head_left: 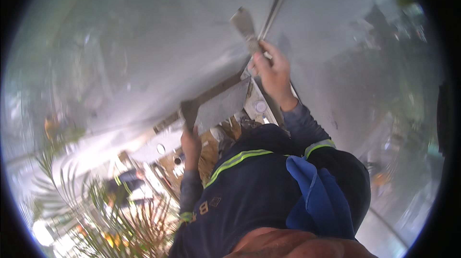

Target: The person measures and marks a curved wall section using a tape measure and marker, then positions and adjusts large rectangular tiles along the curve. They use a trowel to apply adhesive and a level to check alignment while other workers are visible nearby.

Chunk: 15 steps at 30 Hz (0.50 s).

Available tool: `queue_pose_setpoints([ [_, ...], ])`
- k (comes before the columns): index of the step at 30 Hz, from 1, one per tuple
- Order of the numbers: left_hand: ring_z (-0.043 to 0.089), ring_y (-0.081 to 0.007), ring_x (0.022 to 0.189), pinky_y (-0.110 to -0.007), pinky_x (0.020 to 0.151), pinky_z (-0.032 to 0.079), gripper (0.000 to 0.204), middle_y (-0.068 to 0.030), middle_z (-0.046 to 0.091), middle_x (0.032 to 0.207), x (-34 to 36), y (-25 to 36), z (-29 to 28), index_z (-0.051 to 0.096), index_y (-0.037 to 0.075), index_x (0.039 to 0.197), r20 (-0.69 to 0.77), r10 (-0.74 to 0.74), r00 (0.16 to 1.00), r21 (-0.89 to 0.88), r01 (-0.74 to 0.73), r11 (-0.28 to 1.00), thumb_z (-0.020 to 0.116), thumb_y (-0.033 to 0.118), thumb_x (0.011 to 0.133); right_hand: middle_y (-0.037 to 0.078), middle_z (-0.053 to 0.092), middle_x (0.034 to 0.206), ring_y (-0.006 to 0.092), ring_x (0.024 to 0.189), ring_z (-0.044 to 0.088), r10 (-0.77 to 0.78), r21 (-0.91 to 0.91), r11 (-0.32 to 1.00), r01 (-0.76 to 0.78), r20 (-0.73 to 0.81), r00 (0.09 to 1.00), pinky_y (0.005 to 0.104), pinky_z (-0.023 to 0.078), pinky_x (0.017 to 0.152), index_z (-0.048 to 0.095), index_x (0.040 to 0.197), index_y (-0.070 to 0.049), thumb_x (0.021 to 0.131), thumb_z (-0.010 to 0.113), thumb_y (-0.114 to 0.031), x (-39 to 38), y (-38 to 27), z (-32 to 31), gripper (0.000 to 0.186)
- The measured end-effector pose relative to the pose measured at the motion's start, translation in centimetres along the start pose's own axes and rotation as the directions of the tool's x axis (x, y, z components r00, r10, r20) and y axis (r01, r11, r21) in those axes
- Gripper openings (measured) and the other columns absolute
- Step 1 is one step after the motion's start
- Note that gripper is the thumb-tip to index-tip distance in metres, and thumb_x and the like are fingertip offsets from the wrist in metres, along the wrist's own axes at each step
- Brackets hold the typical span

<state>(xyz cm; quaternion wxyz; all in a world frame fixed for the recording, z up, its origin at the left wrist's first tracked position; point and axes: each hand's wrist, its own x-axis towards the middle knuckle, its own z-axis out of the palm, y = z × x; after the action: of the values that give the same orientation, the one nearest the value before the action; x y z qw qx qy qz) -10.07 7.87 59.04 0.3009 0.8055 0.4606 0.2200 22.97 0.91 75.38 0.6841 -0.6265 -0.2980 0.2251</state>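
My right hand [275, 74] is raised and closed around the handle of a putty knife [244, 21]. Its pale, wide blade points up and to the left, close to the seam [277, 6] between two smooth grey wall panels [192, 22]. Lower and to the left, my left hand [191, 146] grips a second putty knife [189, 110], whose dark blade stands upright. Whether either blade touches the panel cannot be made out, as the picture is slightly blurred.
Below the panels runs a pale ledge [223, 106] with a dark edge. Palm fronds [103, 210] rise at the lower left, near another person [126, 184] in dark clothes with bright stripes. A blue cloth [321, 198] hangs over my dark jacket [254, 186].
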Motion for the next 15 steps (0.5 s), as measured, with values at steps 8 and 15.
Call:
queue_pose_setpoints([
  [8,0.067,-0.0532,0.084,-0.057,0.067,0.049,0.028,-0.0324,0.068,0.087,-5.5,-6.6,-1.6,0.051,-0.001,0.111,0.064,-0.243,0.968,0.178,0.228,0.957,0.065,0.019,0.098,0.007,0.066,0.118,0.0111,0.087,0.058,-0.175,0.187,0.936,0.299,-0.488,0.855,0.0255,0.049,0.077,0.055,0.145,0.001,0.105,0.053,-0.018,16.9,-0.4,-10.5,0.045],
  [15,0.066,-0.0534,0.083,-0.057,0.068,0.048,0.030,-0.0315,0.068,0.087,-6.9,-3.7,-1.6,0.052,-0.003,0.111,0.085,-0.259,0.962,0.178,0.241,0.954,0.065,0.021,0.098,0.007,0.063,0.086,0.0165,0.078,0.060,-0.205,0.075,0.951,0.300,-0.574,0.793,0.0354,0.050,0.067,0.058,0.140,0.002,0.100,0.054,-0.018,26.6,0.0,-9.0,0.045],
])
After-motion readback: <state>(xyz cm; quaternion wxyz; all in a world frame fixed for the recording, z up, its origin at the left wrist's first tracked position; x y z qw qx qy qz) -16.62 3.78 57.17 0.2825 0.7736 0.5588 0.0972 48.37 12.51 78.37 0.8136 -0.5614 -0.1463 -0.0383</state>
